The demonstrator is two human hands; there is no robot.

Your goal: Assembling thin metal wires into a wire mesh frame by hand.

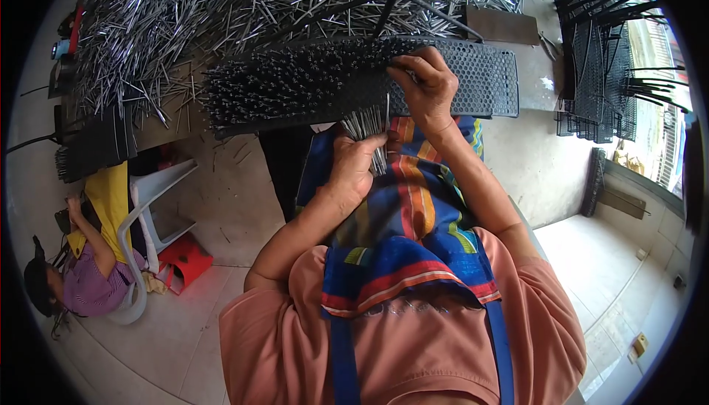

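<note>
My left hand [354, 161] is closed round a bundle of thin metal rods [365, 124], held upright just below the near edge of a long black panel [484, 80]. One rod stands higher than the others. Round holes cover the panel's right part, while many upright rods [288, 80] fill its left and middle. Over the panel, at the border between rods and bare holes, my right hand [428, 84] has its thumb and fingers pinched together. Whatever sits between those fingertips is too small to tell.
A large heap of loose metal rods [170, 21] spreads across the table behind the panel. Dark bars cross above it. Black racks [591, 58] stand at the right, near a brown plate [502, 25]. At the left, another person [92, 268] sits on a white chair [136, 257].
</note>
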